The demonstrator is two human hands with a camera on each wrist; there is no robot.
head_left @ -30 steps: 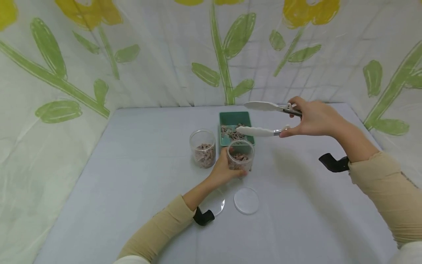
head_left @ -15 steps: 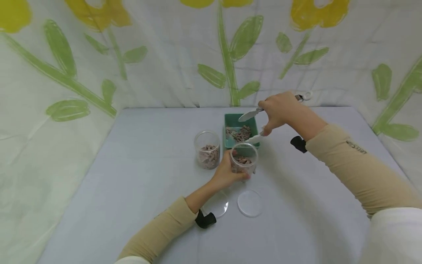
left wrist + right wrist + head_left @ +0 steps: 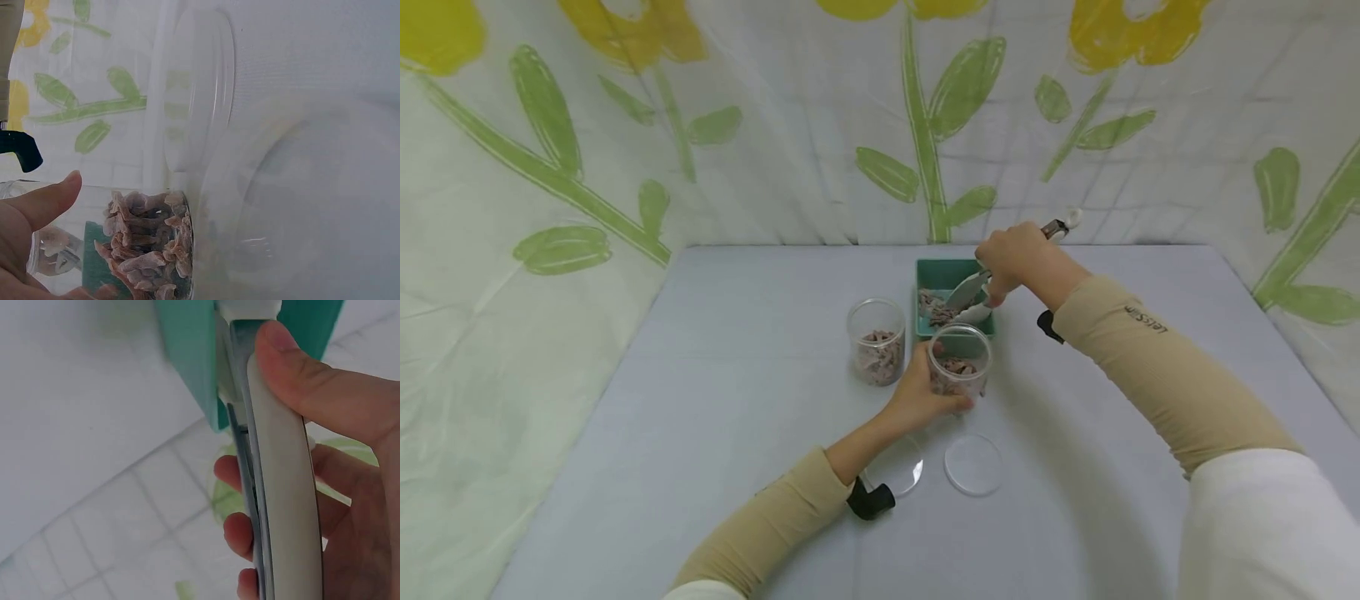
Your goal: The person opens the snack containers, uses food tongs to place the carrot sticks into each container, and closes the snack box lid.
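In the head view my left hand (image 3: pixel 917 398) grips a clear round jar (image 3: pixel 959 385) partly filled with small brownish-pink strips. The left wrist view shows the strips (image 3: pixel 147 250) piled inside it, with my thumb (image 3: pixel 53 199) along its side. Behind the jar stands a green tray (image 3: pixel 942 268) with more strips (image 3: pixel 937 308) in it. My right hand (image 3: pixel 1021 260) holds tongs (image 3: pixel 968 292), their white ends down in the tray among the strips. In the right wrist view my thumb and fingers wrap around the tongs' handles (image 3: pixel 284 475).
A second clear jar (image 3: pixel 877 342), also partly filled with strips, stands left of the tray. Two clear round lids lie on the table near the front, one lid (image 3: pixel 973 465) at right and another lid (image 3: pixel 904 471) beside my left wrist. A flowered curtain (image 3: pixel 775 125) hangs behind the table.
My right hand has moved left and lowered the tongs into the tray, and the wide-spread tongs have drawn closer together. My left hand keeps holding the jar in place.
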